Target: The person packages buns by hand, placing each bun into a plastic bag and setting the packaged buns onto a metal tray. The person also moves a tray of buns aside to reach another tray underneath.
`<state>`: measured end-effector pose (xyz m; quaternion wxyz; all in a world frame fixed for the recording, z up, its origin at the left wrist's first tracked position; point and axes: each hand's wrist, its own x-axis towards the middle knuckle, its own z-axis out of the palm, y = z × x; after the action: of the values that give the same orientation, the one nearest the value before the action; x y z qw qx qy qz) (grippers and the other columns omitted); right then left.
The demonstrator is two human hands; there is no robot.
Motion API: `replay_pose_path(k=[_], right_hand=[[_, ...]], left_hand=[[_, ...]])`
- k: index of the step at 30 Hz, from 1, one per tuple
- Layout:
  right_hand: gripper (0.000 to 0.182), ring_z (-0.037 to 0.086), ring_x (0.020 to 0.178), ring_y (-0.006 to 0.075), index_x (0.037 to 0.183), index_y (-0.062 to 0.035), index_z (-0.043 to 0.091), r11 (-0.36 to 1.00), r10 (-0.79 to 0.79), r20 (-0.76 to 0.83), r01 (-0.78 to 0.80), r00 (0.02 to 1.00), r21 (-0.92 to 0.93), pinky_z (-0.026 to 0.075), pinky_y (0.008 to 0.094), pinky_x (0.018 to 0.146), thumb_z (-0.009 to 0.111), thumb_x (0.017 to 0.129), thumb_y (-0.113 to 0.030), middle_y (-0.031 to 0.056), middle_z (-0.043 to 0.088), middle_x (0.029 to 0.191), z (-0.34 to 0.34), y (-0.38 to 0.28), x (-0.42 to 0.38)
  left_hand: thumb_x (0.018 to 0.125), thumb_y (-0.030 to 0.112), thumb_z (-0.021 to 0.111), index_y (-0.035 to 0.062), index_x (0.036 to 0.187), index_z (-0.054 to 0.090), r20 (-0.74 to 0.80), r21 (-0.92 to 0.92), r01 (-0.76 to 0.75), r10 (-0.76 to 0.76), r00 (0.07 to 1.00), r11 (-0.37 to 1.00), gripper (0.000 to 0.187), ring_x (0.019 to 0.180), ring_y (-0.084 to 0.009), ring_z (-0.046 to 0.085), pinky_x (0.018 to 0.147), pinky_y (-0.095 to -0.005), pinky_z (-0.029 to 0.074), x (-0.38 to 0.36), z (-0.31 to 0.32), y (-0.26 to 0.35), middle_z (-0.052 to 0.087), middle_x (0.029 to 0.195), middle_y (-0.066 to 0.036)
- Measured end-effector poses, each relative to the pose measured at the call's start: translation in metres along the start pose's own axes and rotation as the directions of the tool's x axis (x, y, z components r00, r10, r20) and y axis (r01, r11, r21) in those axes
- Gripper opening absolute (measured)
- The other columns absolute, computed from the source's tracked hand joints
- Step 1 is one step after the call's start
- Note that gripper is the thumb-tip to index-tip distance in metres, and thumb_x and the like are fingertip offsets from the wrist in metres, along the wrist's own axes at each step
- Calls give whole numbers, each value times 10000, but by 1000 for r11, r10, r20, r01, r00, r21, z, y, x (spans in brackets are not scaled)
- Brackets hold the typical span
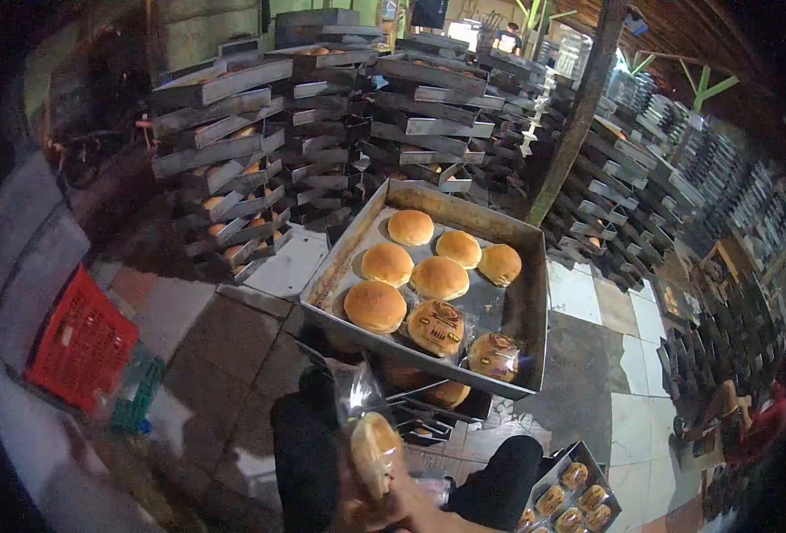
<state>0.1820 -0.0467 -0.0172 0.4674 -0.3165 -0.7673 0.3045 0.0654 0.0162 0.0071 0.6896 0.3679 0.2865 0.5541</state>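
Observation:
A golden bun (373,449) is held low in front of my body, with a clear plastic bag (357,389) around or against its upper end. My right hand (415,499) is closed around the bun's lower right side. On the lower left, my left hand (350,505) also grips the bun, its fingers partly hidden. Just beyond them, a metal tray (326,286) holds several plain buns (411,227) and two bagged buns with dark print, one being this bagged bun (436,327). This tray rests on other trays with buns.
Another tray (613,487) of bagged buns sits at lower right. Tall stacks of metal trays (428,129) stand behind and to the right. A wooden post (579,115) rises among them. A red crate (82,342) lies left, and a person (766,417) sits far right.

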Motion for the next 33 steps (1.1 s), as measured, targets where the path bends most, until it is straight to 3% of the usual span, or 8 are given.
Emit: replay_pose_path(k=[4, 8, 10, 12, 21, 27, 29, 33], right_hand=[[899, 349, 1204, 323, 1358, 31, 84, 991, -16, 175, 40, 984, -131, 277, 383, 972, 405, 803, -599, 210, 303, 1333, 9, -10, 10], [760, 574, 796, 238, 1351, -1, 206, 838, 65, -16, -46, 998, 544, 436, 349, 739, 475, 837, -492, 173, 584, 961, 21, -4, 2], [689, 530, 894, 290, 1304, -3, 277, 908, 62, -38, -40, 997, 416, 408, 373, 803, 511, 828, -442, 183, 546, 1031, 18, -12, 16], [618, 486, 992, 343, 1257, -6, 348, 964, 36, -53, -20, 998, 266, 380, 397, 867, 548, 819, -393, 194, 509, 1102, 6, -18, 40], [384, 500, 851, 264, 1038, -53, 536, 767, 71, 82, -2, 994, -641, 406, 354, 716, 497, 679, -184, 114, 524, 1001, -5, -15, 29], [274, 512, 939, 227, 916, -45, 554, 826, -350, 575, 533, 740, -183, 401, 358, 808, 496, 726, -234, 65, 556, 969, 18, -31, -8], [79, 566, 726, 222, 846, -58, 588, 914, 144, -136, -184, 980, -363, 455, 324, 645, 594, 792, -115, 95, 588, 788, -31, -58, 54], [185, 569, 767, 231, 916, -41, 569, 802, 522, 156, -545, 839, 244, 461, 284, 697, 650, 760, -99, 109, 569, 864, -18, -22, 28]], left_hand=[[727, 485, 620, 60, 1363, 123, -204, -147, -324, 292, 934, 935, 913, 1100, -217, 446, 892, -377, 414, -5, 19, 31, 343, 1280, -187], [730, 656, 466, 132, 1378, 118, 211, 289, -401, 351, 912, 869, 903, 1214, -313, 318, 972, -448, 326, -13, -28, -10, 189, 1403, -101], [776, 508, 534, 153, 1370, 159, -97, -455, -264, 247, 964, 851, 786, 1193, -362, 344, 938, -520, 347, 3, 1, 33, 212, 1403, -76], [807, 565, 438, 178, 1330, 286, -147, -258, 87, -128, 981, 962, 668, 1156, -387, 385, 923, -552, 350, -7, -1, 14, 407, 1288, -100], [795, 499, 482, 142, 1251, 396, -158, -750, -118, -4, 987, 651, 586, 1151, -384, 381, 918, -561, 336, 6, -40, -9, 436, 1241, -130], [774, 484, 529, 163, 1226, 429, -237, -712, -314, 206, 949, 628, 563, 1148, -303, 408, 905, -483, 364, 11, -44, -2, 452, 1230, -128], [768, 484, 558, 201, 1278, 357, -300, -660, -289, 110, 948, 693, 617, 1156, -299, 405, 901, -486, 369, 6, -28, 18, 418, 1266, -115], [799, 493, 514, 191, 1299, 321, -198, -645, -296, 220, 955, 704, 615, 1106, -312, 460, 878, -487, 384, 7, -20, 8, 394, 1292, -110]])
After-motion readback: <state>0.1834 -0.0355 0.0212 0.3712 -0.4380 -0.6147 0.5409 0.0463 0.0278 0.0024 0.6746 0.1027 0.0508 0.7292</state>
